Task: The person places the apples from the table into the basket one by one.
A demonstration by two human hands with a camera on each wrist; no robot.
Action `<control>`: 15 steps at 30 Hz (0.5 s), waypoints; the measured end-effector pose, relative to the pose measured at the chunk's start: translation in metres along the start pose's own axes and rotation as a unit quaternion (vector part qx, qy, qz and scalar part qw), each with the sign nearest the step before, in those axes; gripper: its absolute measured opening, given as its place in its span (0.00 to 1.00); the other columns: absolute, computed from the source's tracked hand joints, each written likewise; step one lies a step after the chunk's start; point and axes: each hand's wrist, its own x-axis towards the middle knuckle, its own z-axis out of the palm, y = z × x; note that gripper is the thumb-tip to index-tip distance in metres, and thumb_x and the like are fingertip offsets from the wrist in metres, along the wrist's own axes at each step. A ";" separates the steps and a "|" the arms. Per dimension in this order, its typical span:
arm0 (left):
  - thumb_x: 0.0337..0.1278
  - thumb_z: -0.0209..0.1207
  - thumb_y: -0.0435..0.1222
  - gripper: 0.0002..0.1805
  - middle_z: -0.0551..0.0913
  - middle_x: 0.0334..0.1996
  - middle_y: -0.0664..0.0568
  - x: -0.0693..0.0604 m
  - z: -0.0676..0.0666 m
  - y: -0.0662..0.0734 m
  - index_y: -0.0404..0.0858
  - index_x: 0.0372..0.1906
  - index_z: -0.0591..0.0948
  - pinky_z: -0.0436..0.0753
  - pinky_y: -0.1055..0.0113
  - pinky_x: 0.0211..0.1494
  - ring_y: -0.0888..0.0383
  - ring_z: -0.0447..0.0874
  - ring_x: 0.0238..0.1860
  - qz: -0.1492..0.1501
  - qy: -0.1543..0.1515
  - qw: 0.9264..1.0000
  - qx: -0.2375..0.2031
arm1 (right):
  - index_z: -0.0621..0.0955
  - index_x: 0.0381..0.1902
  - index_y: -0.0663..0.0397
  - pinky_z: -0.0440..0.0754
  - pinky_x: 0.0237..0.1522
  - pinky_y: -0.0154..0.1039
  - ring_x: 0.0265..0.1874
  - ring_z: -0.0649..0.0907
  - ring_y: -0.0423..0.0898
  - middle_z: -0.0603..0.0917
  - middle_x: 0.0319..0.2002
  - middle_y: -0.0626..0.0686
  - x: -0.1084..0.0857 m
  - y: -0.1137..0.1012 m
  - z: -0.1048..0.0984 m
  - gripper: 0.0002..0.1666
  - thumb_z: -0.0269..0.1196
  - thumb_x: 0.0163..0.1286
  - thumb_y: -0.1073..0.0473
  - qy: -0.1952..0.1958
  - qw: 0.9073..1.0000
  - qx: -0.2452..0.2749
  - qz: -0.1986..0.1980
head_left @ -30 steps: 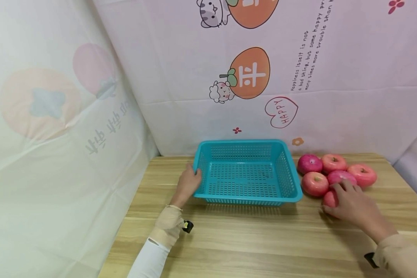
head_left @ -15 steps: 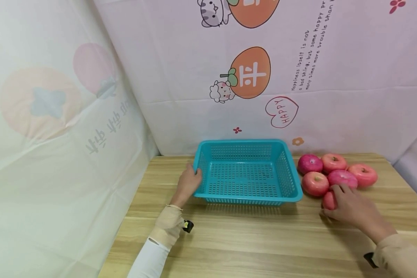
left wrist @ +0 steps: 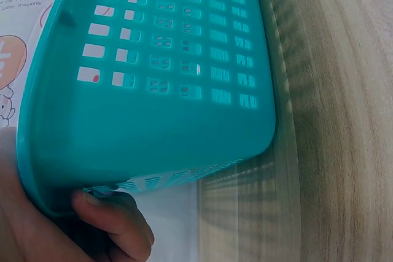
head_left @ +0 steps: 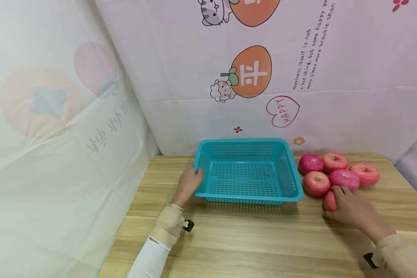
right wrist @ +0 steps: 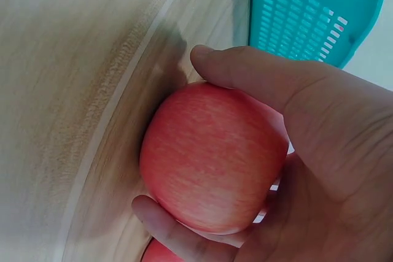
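Observation:
A turquoise plastic basket [head_left: 243, 199] with perforated walls stands on the wooden table, nothing inside it. My left hand [head_left: 188, 180] grips its left rim, fingers curled over the edge, as the left wrist view also shows. To the right of the basket, my right hand [head_left: 351, 208] holds a red apple [right wrist: 212, 157] with thumb and fingers round its sides. That apple is at the front of a cluster, on or very near the tabletop. Behind it lie a pinkish apple [head_left: 316, 183] and a magenta round fruit [head_left: 344, 179].
Farther back in the cluster are another magenta fruit [head_left: 311, 163], an apple [head_left: 334, 161] and one more apple [head_left: 365, 174] at the right. A printed cloth [head_left: 180, 123] hangs right behind the basket, and a pale cloth [head_left: 73, 173] bounds the left side.
The head view has shifted very slightly. My right hand has stayed round the front apple with barely any motion, and my left hand keeps its grip on the basket.

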 end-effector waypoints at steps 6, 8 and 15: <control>0.83 0.45 0.46 0.33 0.84 0.48 0.32 0.000 0.000 -0.001 0.25 0.77 0.62 0.80 0.59 0.30 0.49 0.82 0.31 0.001 0.002 1.000 0.001 | 0.72 0.50 0.68 0.81 0.36 0.67 0.45 0.78 0.71 0.77 0.44 0.69 0.001 0.001 0.002 0.45 0.81 0.50 0.42 0.003 1.000 0.003 0.004; 0.83 0.46 0.46 0.32 0.84 0.48 0.32 0.001 0.000 -0.001 0.25 0.76 0.63 0.80 0.59 0.30 0.49 0.82 0.31 0.001 0.003 1.000 0.000 | 0.72 0.50 0.68 0.81 0.36 0.67 0.44 0.78 0.71 0.77 0.44 0.69 0.000 0.001 0.003 0.45 0.81 0.50 0.42 0.004 1.000 0.003 0.005; 0.83 0.46 0.46 0.32 0.84 0.48 0.33 0.001 0.000 0.001 0.27 0.76 0.63 0.80 0.59 0.29 0.50 0.83 0.30 -0.005 0.001 1.000 -0.006 | 0.71 0.51 0.68 0.82 0.37 0.68 0.44 0.79 0.72 0.77 0.45 0.71 0.001 0.002 0.004 0.46 0.81 0.51 0.43 0.005 1.000 0.009 0.004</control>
